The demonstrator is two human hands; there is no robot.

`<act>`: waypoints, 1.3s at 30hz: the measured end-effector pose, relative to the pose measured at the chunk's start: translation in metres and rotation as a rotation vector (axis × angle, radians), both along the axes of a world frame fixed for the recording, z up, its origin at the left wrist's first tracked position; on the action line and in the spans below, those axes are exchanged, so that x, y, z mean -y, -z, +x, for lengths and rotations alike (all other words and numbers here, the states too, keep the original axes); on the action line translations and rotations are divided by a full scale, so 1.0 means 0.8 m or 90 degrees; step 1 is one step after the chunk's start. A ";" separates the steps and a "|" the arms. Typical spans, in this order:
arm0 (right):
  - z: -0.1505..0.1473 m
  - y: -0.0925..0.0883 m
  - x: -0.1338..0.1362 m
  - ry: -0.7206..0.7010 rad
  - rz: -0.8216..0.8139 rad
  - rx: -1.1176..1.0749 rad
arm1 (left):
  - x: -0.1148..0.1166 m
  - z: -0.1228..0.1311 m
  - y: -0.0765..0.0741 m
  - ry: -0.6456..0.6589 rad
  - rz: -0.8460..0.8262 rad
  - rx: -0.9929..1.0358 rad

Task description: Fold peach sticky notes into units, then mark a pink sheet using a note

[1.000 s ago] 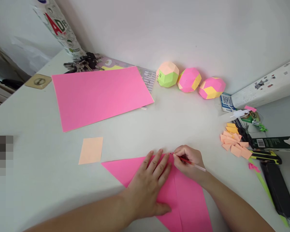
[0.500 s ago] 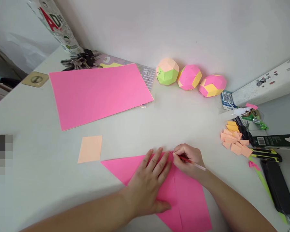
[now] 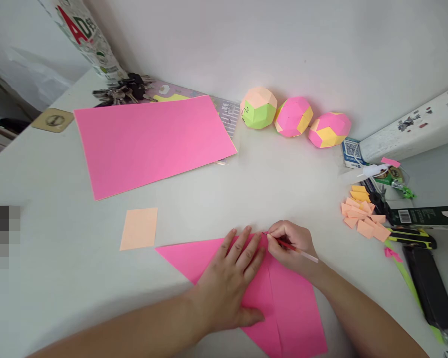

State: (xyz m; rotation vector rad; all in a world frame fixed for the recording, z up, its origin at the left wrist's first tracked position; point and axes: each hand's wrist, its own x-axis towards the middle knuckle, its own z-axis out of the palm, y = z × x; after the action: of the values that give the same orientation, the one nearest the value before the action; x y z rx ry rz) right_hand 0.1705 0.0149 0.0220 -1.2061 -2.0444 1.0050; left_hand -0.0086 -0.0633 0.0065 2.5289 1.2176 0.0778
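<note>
A sheet of pink paper (image 3: 294,303) with a folded-over flap lies at the front of the table. Flat on it, fingers stretched out, rests my left hand (image 3: 231,283). My right hand (image 3: 291,243) pinches a slim pen (image 3: 300,252) with a red barrel and a pale end. Its tip meets the paper's top edge, just right of my left fingertips. Left of the paper lies a small peach paper square (image 3: 139,228), apart from both hands.
Larger pink sheets (image 3: 153,149) lie at the back left beside keys (image 3: 125,92). Three faceted paper balls (image 3: 259,108) line the wall. On the right are peach paper pieces (image 3: 362,216), a yellow-black cutter (image 3: 410,237) and a black case (image 3: 431,286).
Almost nothing differs; both hands, the pen and the pink paper keep their places. The view has shifted very slightly.
</note>
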 end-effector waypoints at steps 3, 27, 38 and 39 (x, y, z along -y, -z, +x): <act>0.000 0.000 0.000 -0.002 -0.003 0.005 | 0.000 0.000 -0.001 0.003 0.001 0.002; 0.014 0.012 -0.023 0.243 -0.021 -0.240 | -0.026 -0.023 0.004 -0.001 0.017 0.025; 0.010 0.017 -0.027 0.225 -0.042 -0.160 | 0.014 0.001 -0.029 0.043 0.068 -0.014; 0.011 0.018 -0.028 0.223 -0.051 -0.176 | 0.020 0.005 -0.027 0.030 0.066 -0.020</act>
State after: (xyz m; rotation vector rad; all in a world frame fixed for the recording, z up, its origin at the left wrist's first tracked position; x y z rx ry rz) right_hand 0.1789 0.0370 0.0078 -1.3271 -1.5299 1.0231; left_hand -0.0043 -0.0790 0.0281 2.6562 1.1930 0.0932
